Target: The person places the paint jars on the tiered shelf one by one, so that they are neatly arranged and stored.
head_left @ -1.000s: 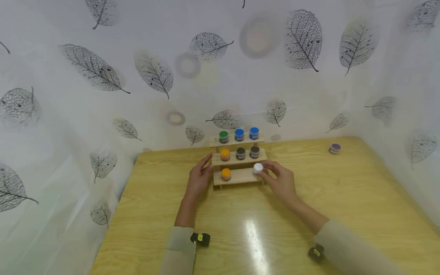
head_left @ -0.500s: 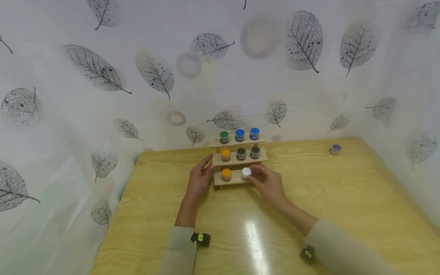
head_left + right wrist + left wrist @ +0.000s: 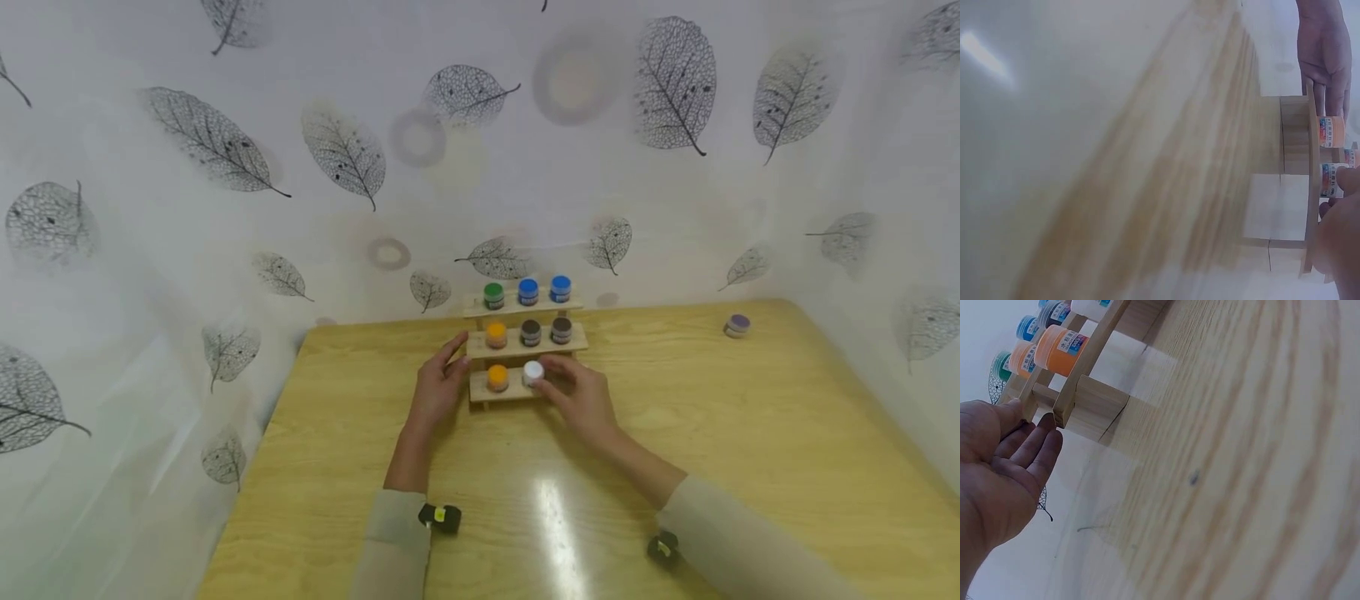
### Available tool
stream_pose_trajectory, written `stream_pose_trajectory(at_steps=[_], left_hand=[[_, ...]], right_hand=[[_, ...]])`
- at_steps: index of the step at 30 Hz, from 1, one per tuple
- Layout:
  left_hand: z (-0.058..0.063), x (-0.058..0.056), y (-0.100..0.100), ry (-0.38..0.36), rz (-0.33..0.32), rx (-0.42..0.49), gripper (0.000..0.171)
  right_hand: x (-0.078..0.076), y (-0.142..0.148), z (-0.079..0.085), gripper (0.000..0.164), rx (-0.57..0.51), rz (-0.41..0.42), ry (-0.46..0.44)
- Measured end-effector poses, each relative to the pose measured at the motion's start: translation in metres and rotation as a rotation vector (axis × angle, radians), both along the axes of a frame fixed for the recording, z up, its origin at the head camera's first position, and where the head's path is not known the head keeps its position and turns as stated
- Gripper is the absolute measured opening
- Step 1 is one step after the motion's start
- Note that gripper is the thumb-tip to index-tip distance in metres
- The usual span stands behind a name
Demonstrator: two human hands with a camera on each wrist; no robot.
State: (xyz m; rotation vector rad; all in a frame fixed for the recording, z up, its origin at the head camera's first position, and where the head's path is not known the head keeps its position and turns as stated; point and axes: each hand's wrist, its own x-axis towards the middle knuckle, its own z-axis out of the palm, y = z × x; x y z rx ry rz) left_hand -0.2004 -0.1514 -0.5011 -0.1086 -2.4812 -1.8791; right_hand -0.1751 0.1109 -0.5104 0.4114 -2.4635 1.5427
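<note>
A three-tier wooden rack [image 3: 516, 392] holds small paint jars. My right hand [image 3: 587, 402] pinches a white-lidded paint jar [image 3: 533, 373] between thumb and fingers at the bottom tier, just right of an orange paint jar [image 3: 497, 378]. In the right wrist view, the white jar's label [image 3: 1330, 181] shows beside the thumb. My left hand [image 3: 438, 390] holds the rack's left end; the left wrist view shows thumb and fingertips against the ends of the shelves. Another orange jar [image 3: 497, 335] and two dark brown jars [image 3: 531, 332] stand on the middle tier.
The top tier bears a green jar [image 3: 493, 295] and two blue jars [image 3: 528, 292]. A purple-lidded jar [image 3: 737, 326] lies apart at the table's back right. The wooden table [image 3: 337, 467] meets a leaf-patterned curtain [image 3: 337, 267] behind the rack.
My right hand has slid the white paint jar leftward along the bottom tier, from its right end to beside the orange jar. The left hand has stayed on the rack's end.
</note>
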Motion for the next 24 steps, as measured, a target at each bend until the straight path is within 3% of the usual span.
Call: stream_pose_trajectory(at_steps=[8, 15, 24], left_hand=[[0.002, -0.001, 0.000, -0.011, -0.007, 0.020, 0.047], [0.002, 0.000, 0.001, -0.029, 0.004, 0.004, 0.046], [0.002, 0.000, 0.001, -0.027, 0.000, 0.006, 0.048]], right_hand=[[0.007, 0.013, 0.005, 0.038, -0.107, 0.006, 0.007], [0.008, 0.040, -0.002, 0.037, -0.110, 0.000, 0.013], [0.005, 0.084, -0.003, 0.036, -0.077, -0.115, -0.003]])
